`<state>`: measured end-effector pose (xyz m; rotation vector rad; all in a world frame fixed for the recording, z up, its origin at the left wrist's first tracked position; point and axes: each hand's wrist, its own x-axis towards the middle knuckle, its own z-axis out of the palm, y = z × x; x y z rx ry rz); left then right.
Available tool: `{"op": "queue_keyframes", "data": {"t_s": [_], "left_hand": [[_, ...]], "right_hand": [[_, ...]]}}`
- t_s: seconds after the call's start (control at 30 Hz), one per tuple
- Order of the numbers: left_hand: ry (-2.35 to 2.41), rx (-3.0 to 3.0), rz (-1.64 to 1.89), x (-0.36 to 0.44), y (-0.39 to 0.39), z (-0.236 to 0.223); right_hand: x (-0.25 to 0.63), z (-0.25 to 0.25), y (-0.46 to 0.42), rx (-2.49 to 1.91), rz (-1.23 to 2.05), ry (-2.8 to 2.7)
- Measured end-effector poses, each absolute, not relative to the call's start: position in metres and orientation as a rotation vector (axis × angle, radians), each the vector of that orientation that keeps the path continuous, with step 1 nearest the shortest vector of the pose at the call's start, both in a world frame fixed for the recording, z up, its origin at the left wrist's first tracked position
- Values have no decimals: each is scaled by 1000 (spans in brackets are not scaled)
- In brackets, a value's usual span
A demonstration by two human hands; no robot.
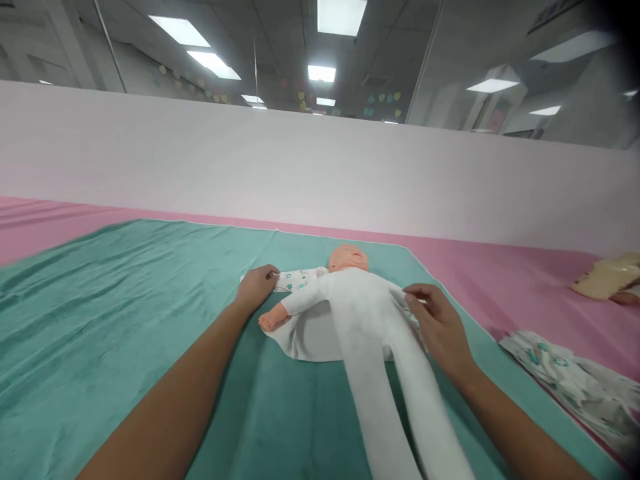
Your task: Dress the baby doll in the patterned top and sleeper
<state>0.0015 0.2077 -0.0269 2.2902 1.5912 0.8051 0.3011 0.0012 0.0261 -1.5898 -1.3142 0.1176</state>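
Observation:
A baby doll [357,307] with a white cloth body lies on its back, its head pointing away from me. Beneath it is spread a white baby shirt [315,337] with a green-patterned sleeve [297,280]. My left hand [256,288] is closed on the end of that sleeve, beside the doll's bare plastic hand [273,318]. On the other side, my right hand [440,327] has its fingers curled at the doll's other arm [397,292]. That arm's end is hidden behind my fingers, and a bit of patterned cloth shows below it.
A teal sheet [125,347] lies over a pink covering [480,283]. To the right sits a crumpled patterned cloth [575,373]. Farther right, a beige object [607,277] is partly cut off. A white wall panel [300,173] with glass above stands behind.

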Motion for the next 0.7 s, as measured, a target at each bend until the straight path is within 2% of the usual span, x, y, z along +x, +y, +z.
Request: {"op": "queue_keyframes", "data": {"t_s": [0.13,0.3,0.43,0.7], "left_hand": [[1367,2493,775,13,205,-29],[1149,2665,731,31,194,-28],[1189,2617,681,34,190,-31],[1320,2567,548,37,185,-27]], "right_hand": [[244,56,51,-1407,177,-2076],[202,53,117,-1396,48,-2774],[199,50,134,-1540,67,-2881],[232,74,123,-1799,44,-2687]]}}
